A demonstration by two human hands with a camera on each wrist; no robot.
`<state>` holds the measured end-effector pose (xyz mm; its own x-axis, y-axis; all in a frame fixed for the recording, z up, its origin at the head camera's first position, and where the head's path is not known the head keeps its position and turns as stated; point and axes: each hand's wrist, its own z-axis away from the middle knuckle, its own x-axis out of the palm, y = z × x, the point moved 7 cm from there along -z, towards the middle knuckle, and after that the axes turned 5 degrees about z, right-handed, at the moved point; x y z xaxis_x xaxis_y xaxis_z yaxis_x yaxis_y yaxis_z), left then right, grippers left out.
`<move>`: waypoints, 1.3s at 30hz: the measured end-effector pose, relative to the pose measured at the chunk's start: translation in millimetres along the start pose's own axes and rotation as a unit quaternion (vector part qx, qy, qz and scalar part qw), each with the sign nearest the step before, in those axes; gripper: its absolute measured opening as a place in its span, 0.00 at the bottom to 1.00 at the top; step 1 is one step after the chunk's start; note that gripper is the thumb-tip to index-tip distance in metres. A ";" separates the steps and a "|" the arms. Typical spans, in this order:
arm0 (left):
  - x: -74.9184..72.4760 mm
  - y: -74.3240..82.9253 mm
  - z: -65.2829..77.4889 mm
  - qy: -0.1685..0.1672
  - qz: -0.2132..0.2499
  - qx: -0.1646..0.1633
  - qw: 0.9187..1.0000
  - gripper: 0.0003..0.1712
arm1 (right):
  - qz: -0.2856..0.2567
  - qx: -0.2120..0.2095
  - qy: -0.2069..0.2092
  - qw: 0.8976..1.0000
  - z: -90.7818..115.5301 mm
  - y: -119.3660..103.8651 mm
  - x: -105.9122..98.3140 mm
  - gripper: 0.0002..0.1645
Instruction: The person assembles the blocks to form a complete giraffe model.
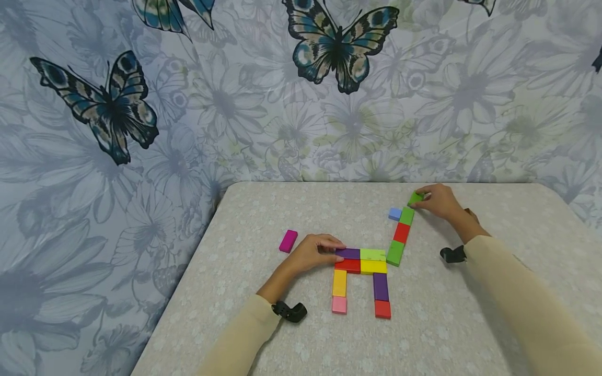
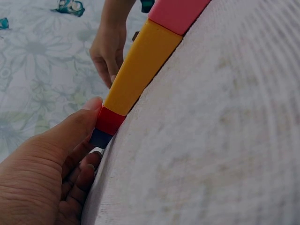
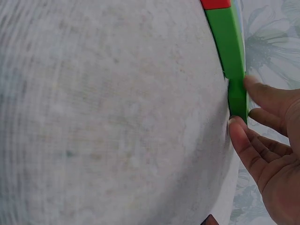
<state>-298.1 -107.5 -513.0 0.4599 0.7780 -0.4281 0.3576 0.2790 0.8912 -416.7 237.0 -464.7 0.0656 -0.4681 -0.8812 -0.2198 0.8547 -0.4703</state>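
Observation:
My left hand point(image 1: 314, 253) holds the left end of a purple block point(image 1: 350, 254), index finger along its far edge and thumb where it meets a red block point(image 1: 347, 267). Light green point(image 1: 373, 254) and yellow point(image 1: 373, 267) blocks continue these rows rightward. Between its thumb and fingers my right hand point(image 1: 438, 201) pinches a green block point(image 1: 415, 198) at the far end of a slanting line. Below it in that line lie a green block point(image 1: 406, 215), a red block point(image 1: 401, 233) and another green block point(image 1: 395, 253). A small blue block point(image 1: 394, 213) sits left of the line.
Two legs extend toward me: orange point(image 1: 339, 283) with pink point(image 1: 339, 305), and purple point(image 1: 381, 286) with red point(image 1: 383, 309). A magenta block point(image 1: 288, 241) lies apart on the left. The pale patterned table point(image 1: 226, 313) meets a butterfly-print wall behind.

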 end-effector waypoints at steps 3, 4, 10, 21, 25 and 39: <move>0.2 1.6 0.3 0.001 0.003 0.001 1.000 0.19 | 0.001 -0.002 0.002 1.000 -0.5 -0.6 0.4 0.29; 0.3 2.2 0.4 0.001 0.002 0.001 1.000 0.19 | 0.000 -0.003 0.002 1.000 -0.1 -0.6 0.4 0.28; 0.7 4.4 1.5 0.002 -0.001 -0.001 1.000 0.19 | -0.003 -0.006 -0.007 1.000 3.8 -0.9 1.8 0.26; 1.3 3.7 3.8 0.003 -0.002 -0.001 1.000 0.19 | 0.003 -0.013 -0.010 1.000 8.0 -3.6 4.1 0.26; 0.9 4.5 4.0 0.003 0.000 -0.001 1.000 0.19 | 0.008 -0.017 -0.006 1.000 8.3 -3.0 3.7 0.25; 1.0 3.5 2.6 0.004 -0.002 0.001 1.000 0.19 | 0.023 -0.046 0.038 0.998 14.4 -14.1 1.0 0.23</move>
<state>-294.3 -107.3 -510.7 0.4518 0.7816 -0.4301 0.3615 0.2804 0.8892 -399.5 227.8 -459.6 -0.0198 -0.4468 -0.8944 -0.3105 0.8531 -0.4193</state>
